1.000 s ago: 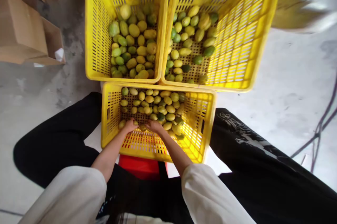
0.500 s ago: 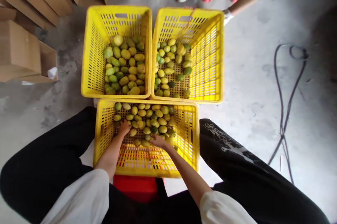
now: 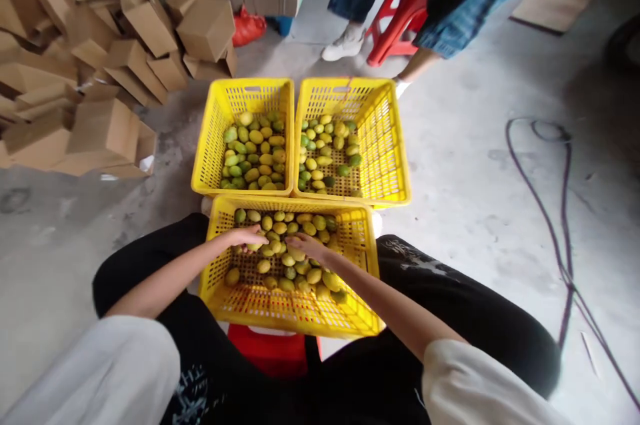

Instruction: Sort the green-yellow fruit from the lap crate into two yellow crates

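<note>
Well, the fruit point(image 3: 314, 276), yellow and green, lies loose on the floor of the near yellow crate point(image 3: 295, 328), most of it spread through the middle and toward the right. One yellow piece sits apart at the left, close to the wall. Both of the seated person's hands are down inside that crate. The left hand point(image 3: 249, 236) reaches in from the side, fingers bent over a yellowish piece; I can't tell whether it has a firm grip. The right hand point(image 3: 306, 246) is just across from it, fingers curled down against another piece, and from here I can't tell if it is closed on that one either.

The near crate stands between the person's knees, in black trousers point(image 3: 475, 325), with something red point(image 3: 270, 350) showing just below its front edge. Pale sleeves point(image 3: 115, 365) end around the elbows, leaving the forearms bare.

Just beyond, two more yellow crates stand side by side, the left far crate point(image 3: 201, 162) and the right far crate point(image 3: 401, 175), each with similar fruit in it. Past them is another person in blue jeans point(image 3: 460, 18) and white shoes point(image 3: 345, 43), beside a red stool point(image 3: 395, 25). Cardboard boxes point(image 3: 103, 128) are heaped off to the left, and a black cable point(image 3: 566, 245) loops over the grey floor point(image 3: 465, 145) to the right.
</note>
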The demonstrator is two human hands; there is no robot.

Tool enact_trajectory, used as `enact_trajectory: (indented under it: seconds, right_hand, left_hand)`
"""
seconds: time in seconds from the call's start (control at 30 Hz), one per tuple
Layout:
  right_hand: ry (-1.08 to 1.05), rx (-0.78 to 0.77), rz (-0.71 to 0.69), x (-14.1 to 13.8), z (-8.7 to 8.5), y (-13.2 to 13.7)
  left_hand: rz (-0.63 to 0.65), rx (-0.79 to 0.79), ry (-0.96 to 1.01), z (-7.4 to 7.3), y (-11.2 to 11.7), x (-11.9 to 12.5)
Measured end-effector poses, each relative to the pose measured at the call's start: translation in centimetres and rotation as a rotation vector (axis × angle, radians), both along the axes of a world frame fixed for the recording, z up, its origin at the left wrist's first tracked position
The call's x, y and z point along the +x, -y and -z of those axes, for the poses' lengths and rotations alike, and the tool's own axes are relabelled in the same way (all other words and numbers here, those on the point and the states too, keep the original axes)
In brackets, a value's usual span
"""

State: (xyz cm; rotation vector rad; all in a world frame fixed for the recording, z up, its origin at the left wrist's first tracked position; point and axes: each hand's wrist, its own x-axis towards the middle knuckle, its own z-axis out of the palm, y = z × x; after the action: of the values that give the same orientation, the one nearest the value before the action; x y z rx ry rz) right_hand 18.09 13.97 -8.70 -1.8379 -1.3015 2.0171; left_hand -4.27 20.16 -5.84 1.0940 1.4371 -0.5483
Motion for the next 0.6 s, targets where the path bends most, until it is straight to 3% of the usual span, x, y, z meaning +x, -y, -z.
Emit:
enact_trajectory:
  seconds: [0.13,0.23,0.3,0.4,0.47,0.6]
  right_hand:
    - [-0.421,-0.036,0.239,1.9,-7.4,-0.8]
    - [-0.538,-0.067,0.340,2.4,-11.9,-0.8]
    - [-0.585,-0.132,0.392,2.2,-13.7,-0.7]
    - [-0.564,-0.147,0.451,1.5,-14.8,-0.8]
    - [-0.561,-0.081,0.483,1.1,-14.8,-0.9]
    - [-0.675,0.021,0.588,1.1,-14.3,-1.4]
  left_hand:
    - [-0.188,0.170,0.374,-7.8,-0.4,0.7]
    - [-0.483,0.205,0.634,-11.6,0.1,0.8]
    - [-0.690,0.171,0.708,-12.6,0.4,1.2]
    - [-0.914,0.126,0.687,-12.6,0.5,2.5]
    - [-0.979,0.140,0.690,-12.2,0.5,3.5]
    - [-0.955,0.218,0.698,-11.7,0.6,4.7]
